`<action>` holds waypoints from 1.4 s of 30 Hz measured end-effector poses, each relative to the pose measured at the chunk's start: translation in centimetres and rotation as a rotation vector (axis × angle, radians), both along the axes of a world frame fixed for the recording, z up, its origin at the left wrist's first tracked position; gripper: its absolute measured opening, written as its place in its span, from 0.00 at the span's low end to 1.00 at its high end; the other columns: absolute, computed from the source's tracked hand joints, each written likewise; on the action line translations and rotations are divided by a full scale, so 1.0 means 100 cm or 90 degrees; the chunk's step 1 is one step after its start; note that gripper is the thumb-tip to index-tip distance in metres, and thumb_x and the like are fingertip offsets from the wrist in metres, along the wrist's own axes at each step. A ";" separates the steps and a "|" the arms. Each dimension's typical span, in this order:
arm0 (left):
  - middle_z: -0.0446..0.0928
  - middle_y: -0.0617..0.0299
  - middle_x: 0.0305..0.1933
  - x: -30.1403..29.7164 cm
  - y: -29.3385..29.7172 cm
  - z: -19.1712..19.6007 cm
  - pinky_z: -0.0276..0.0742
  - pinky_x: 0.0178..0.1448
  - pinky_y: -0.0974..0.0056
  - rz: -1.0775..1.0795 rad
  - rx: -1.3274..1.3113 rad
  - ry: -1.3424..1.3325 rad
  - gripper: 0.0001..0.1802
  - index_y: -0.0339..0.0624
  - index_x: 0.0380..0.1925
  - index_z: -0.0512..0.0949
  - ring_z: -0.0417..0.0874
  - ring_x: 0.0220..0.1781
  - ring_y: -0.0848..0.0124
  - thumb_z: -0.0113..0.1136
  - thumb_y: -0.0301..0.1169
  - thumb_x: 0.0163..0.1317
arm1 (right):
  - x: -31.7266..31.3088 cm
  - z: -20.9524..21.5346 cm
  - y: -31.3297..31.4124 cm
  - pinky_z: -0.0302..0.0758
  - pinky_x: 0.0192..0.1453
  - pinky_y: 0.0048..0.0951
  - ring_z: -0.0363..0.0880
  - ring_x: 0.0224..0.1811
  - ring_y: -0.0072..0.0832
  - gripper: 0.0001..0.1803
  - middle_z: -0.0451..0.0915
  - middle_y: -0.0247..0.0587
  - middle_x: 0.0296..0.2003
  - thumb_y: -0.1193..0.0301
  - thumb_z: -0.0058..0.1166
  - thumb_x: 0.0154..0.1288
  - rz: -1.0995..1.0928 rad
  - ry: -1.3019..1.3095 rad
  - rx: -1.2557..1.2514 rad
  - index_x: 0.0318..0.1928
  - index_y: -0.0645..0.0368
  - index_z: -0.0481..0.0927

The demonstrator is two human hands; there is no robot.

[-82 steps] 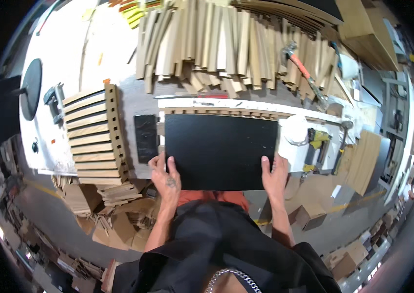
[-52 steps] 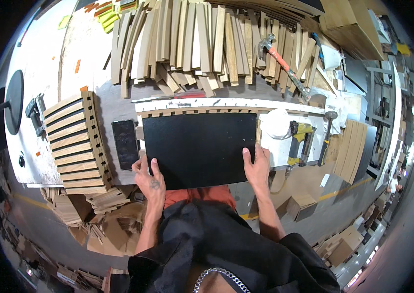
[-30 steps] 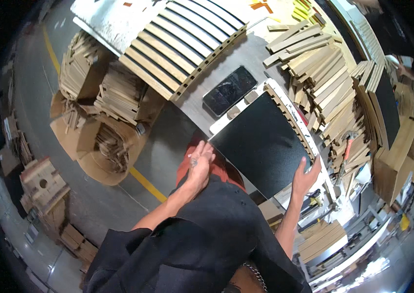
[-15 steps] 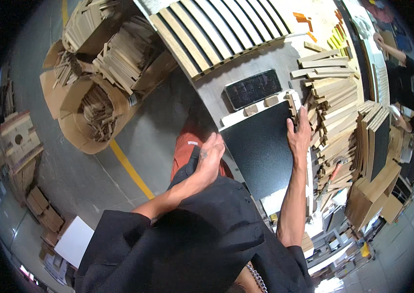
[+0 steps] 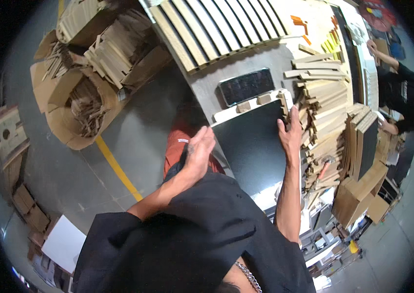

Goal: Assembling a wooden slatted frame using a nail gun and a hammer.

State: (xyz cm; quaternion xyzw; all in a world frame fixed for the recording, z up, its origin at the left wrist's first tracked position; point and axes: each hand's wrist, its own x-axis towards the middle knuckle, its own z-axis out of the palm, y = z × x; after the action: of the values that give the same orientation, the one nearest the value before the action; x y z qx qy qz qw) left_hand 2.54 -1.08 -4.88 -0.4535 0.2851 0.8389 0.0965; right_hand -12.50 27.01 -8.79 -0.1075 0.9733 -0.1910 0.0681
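A black panel (image 5: pixel 252 151) lies flat on the bench in front of me. Along its far side runs a white strip with small wooden blocks (image 5: pixel 244 106) on it. My right hand (image 5: pixel 291 134) rests at the panel's right edge, fingers stretched and thumb apart, holding nothing. At the left edge is my left hand (image 5: pixel 200 152), its fingers straight and close together; whether it touches the panel I cannot tell. Beyond the strip lies a phone (image 5: pixel 247 86) with a dark screen. Farther off is a slatted panel (image 5: pixel 226 34) of pale wood strips with dark gaps.
Many loose wooden slats (image 5: pixel 331 110) are heaped to the right, with a red-handled tool (image 5: pixel 323 168) among them. Stacked boards (image 5: pixel 360 141) stand beyond. Cardboard boxes (image 5: pixel 55 119) of wood offcuts sit on the floor at left. Another person (image 5: pixel 402 93) works at far right.
The whole view has shifted a little, so the bench and boxes appear farther left. Both hands keep nearly the same places at the panel's edges.
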 end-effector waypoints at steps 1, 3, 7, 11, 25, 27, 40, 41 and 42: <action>0.49 0.39 0.80 0.004 -0.002 -0.005 0.51 0.83 0.51 -0.018 0.005 0.040 0.39 0.23 0.75 0.38 0.52 0.82 0.51 0.45 0.24 0.72 | 0.002 0.003 -0.003 0.61 0.75 0.45 0.64 0.72 0.54 0.39 0.64 0.61 0.71 0.66 0.60 0.66 0.013 0.024 -0.005 0.74 0.61 0.60; 0.66 0.43 0.71 0.003 0.012 -0.004 0.66 0.74 0.53 0.003 0.008 -0.086 0.29 0.23 0.69 0.59 0.67 0.74 0.55 0.48 0.27 0.72 | 0.021 0.015 -0.008 0.57 0.77 0.46 0.62 0.73 0.55 0.39 0.62 0.63 0.72 0.67 0.59 0.67 -0.031 0.066 0.053 0.74 0.64 0.59; 0.68 0.66 0.33 0.025 0.009 -0.027 0.73 0.51 0.56 -0.149 0.229 -0.090 0.10 0.47 0.29 0.68 0.73 0.43 0.68 0.56 0.32 0.69 | 0.105 0.045 -0.015 0.53 0.80 0.44 0.59 0.76 0.54 0.37 0.61 0.66 0.72 0.66 0.54 0.71 -0.314 0.010 -0.089 0.73 0.72 0.57; 0.68 0.63 0.35 0.016 0.022 -0.003 0.73 0.58 0.51 -0.172 0.198 -0.078 0.13 0.47 0.28 0.68 0.73 0.45 0.63 0.59 0.37 0.68 | 0.238 0.049 0.009 0.56 0.79 0.42 0.59 0.76 0.51 0.37 0.61 0.65 0.72 0.65 0.54 0.72 -0.549 -0.082 -0.159 0.72 0.75 0.57; 0.38 0.23 0.77 0.016 0.057 -0.005 0.52 0.81 0.41 -0.307 0.280 -0.175 0.61 0.17 0.71 0.26 0.45 0.80 0.36 0.62 0.45 0.66 | 0.329 0.042 -0.019 0.46 0.83 0.53 0.36 0.82 0.53 0.49 0.33 0.64 0.78 0.69 0.50 0.71 -1.203 -0.128 -1.574 0.74 0.76 0.28; 0.40 0.24 0.77 0.015 0.056 -0.003 0.54 0.80 0.43 -0.338 0.303 -0.155 0.56 0.13 0.70 0.33 0.47 0.80 0.38 0.59 0.45 0.68 | 0.329 0.047 -0.021 0.44 0.83 0.53 0.31 0.82 0.52 0.52 0.28 0.64 0.78 0.69 0.49 0.71 -1.163 -0.090 -1.628 0.74 0.75 0.22; 0.81 0.55 0.25 -0.144 0.059 -0.052 0.78 0.31 0.64 -0.726 -0.893 0.460 0.28 0.33 0.63 0.71 0.82 0.24 0.69 0.61 0.36 0.66 | 0.222 0.032 0.040 0.70 0.24 0.23 0.73 0.21 0.19 0.33 0.81 0.40 0.28 0.69 0.53 0.72 -0.918 -0.044 -0.556 0.73 0.65 0.61; 0.81 0.55 0.25 -0.154 0.062 -0.061 0.78 0.29 0.65 -0.726 -0.894 0.413 0.29 0.33 0.63 0.71 0.81 0.22 0.70 0.61 0.36 0.66 | 0.208 0.035 0.045 0.69 0.22 0.23 0.72 0.19 0.20 0.35 0.80 0.40 0.26 0.68 0.54 0.71 -0.931 -0.065 -0.585 0.74 0.64 0.60; 0.81 0.56 0.25 -0.154 0.080 -0.048 0.76 0.28 0.66 -0.739 -0.772 0.411 0.29 0.32 0.63 0.70 0.80 0.21 0.71 0.61 0.36 0.66 | 0.210 0.031 0.060 0.69 0.22 0.23 0.72 0.19 0.20 0.35 0.80 0.40 0.26 0.68 0.54 0.71 -0.951 -0.049 -0.569 0.74 0.64 0.60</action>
State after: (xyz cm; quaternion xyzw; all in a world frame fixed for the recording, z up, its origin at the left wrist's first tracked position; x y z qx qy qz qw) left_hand -12.87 6.94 -9.71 0.0467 0.8765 0.4500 0.1647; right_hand 8.45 33.01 -5.73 0.5493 0.6199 -0.5530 -0.0907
